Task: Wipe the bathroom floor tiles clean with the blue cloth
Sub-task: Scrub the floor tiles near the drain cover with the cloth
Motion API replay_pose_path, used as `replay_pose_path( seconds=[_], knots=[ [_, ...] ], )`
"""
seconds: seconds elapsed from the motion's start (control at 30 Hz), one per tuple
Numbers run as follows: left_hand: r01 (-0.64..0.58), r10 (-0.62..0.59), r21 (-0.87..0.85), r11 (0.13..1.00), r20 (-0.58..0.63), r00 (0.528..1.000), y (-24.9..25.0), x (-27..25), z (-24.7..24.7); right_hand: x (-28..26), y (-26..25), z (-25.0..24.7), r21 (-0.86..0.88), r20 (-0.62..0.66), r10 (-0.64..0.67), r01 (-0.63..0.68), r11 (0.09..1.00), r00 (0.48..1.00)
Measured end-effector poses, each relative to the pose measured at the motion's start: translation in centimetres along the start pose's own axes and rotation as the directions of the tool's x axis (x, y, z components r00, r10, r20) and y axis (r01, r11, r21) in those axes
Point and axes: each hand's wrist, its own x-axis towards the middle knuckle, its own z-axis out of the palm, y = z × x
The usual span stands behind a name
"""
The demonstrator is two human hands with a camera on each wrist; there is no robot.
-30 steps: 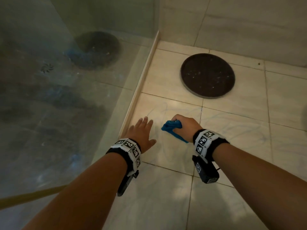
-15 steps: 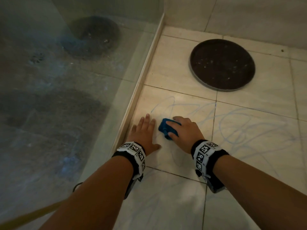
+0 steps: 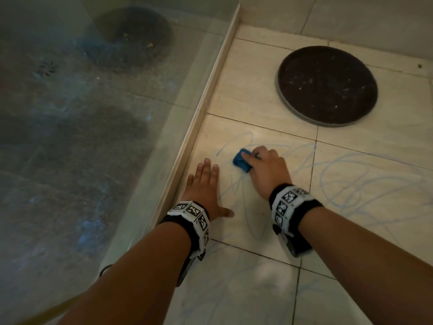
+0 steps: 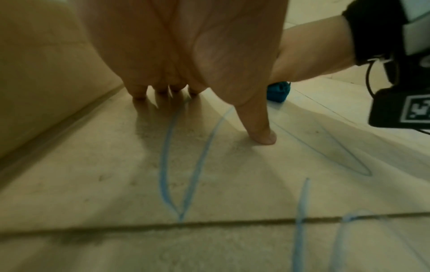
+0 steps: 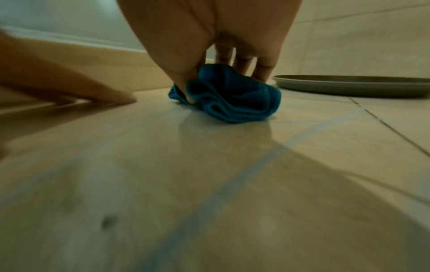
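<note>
Our right hand [image 3: 267,170] pinches the blue cloth [image 3: 242,160], thumb and fingers curled round its bunched folds and pressing it onto the floor tiles [image 3: 253,106]. From the right wrist view the blue cloth [image 5: 230,99] is a soft, crumpled wad of layered fabric, sitting on the tile just beyond the thumb of the right hand [image 5: 209,36]. The tiles are smooth, pale beige squares with a slight sheen, split by thin dark grout lines and covered in looping blue scribbles [image 3: 351,174]. A round, dark, speckled tray [image 3: 326,85] with a low rim lies flat near the wall, well apart from the cloth. A narrow beige kerb [image 3: 199,118] runs along the left edge of the tiles, with a cloudy glass panel [image 3: 82,137] beyond it.

Compared with half a second ago, the cloth and right hand have slid further from us and a little to the right, so a gap has opened between the two hands; a second ago that hand was lifted with the cloth dangling from it.

Our left hand [image 3: 203,186] lies flat on the tile just beside the kerb, fingers straight and together, thumb spread out to the side, holding nothing. In the left wrist view the left hand [image 4: 186,46] props on its fingertips and thumb, with blue lines running beneath it. Both forearms reach forward, each with a marker-patterned wristband.
</note>
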Motion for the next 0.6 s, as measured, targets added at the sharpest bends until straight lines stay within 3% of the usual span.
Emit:
replay_pose_path(
  seconds=[0.07,0.17,0.23,0.37,0.43,0.6],
  knots=[
    [-0.003,0.003,-0.011,1.000,-0.007,1.000,-0.1,0.0,0.1,0.8,-0.5,-0.1,-0.076,0.024,0.072,-0.070,0.995,0.997],
    [-0.008,0.008,-0.009,1.000,-0.018,1.000,0.0,0.1,0.1,0.2,-2.8,0.5,-0.197,0.081,-0.085,0.099,0.975,0.993],
    [-0.004,0.004,-0.006,1.000,-0.015,1.000,0.0,0.1,0.1,0.9,-2.4,0.3,-0.173,0.109,-0.141,0.158,0.972,0.984],
    [-0.002,0.002,-0.025,1.000,-0.004,1.000,0.0,0.1,-0.1,4.1,-0.4,-0.7,-0.111,0.043,0.029,-0.024,0.994,0.999],
    [0.001,-0.001,-0.029,1.000,0.005,1.000,0.0,0.1,-0.2,3.8,-2.2,0.0,-0.138,0.012,0.041,-0.038,0.990,0.999],
    [0.007,-0.007,-0.015,1.000,-0.007,1.000,0.2,0.1,-0.4,2.7,-4.1,0.8,-0.148,0.027,-0.249,0.250,0.957,0.968]
  ],
)
